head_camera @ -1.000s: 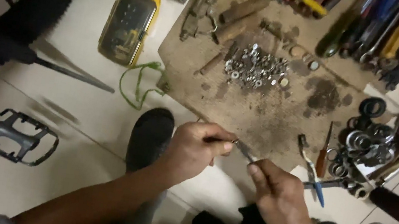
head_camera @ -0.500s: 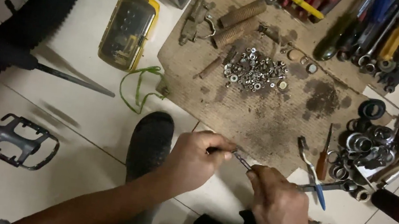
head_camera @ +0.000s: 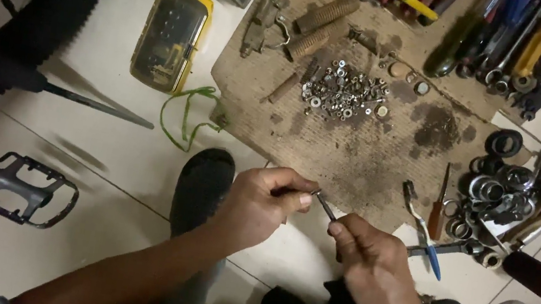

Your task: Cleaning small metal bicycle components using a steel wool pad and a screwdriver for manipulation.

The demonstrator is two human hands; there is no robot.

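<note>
Hands: both are meeting over the floor tiles just below the cardboard sheet (head_camera: 355, 150), working on one small metal rod (head_camera: 327, 209) between them.
Left hand: the left hand (head_camera: 260, 203) is curling closed round the rod's near end, thumb and forefinger pinching it — probably to be keeping it from turning.
Right hand: the right hand (head_camera: 375, 262) is closing its fingertips on the rod's other end, knuckles up, as if twisting or threading something; whether a nut is sitting under those fingers I cannot tell.
Rod: it is slanting between the two hands, held clear of the floor and close to the body, likely so the person is seeing the small end plainly.
Nuts and washers: a loose pile of nuts (head_camera: 343, 93) is lying in the middle of the cardboard, within easy reach ahead of the hands.
Rings and bearings: a heap of metal rings (head_camera: 497, 194) is sitting at the sheet's right edge, with a small screwdriver (head_camera: 438, 211) and a blue-handled tool (head_camera: 425, 230) just beside it.
Tool row: spanners and screwdrivers (head_camera: 511, 45) are lining the far edge — sorted away from the dirty parts.
Left side: a yellow bit case (head_camera: 170, 35), a green cord (head_camera: 184, 112), a bicycle pedal (head_camera: 22, 188) and a tyre (head_camera: 58, 9) are lying well apart from the work.
Foot: a dark shoe (head_camera: 202, 185) is resting under the left forearm.
</note>
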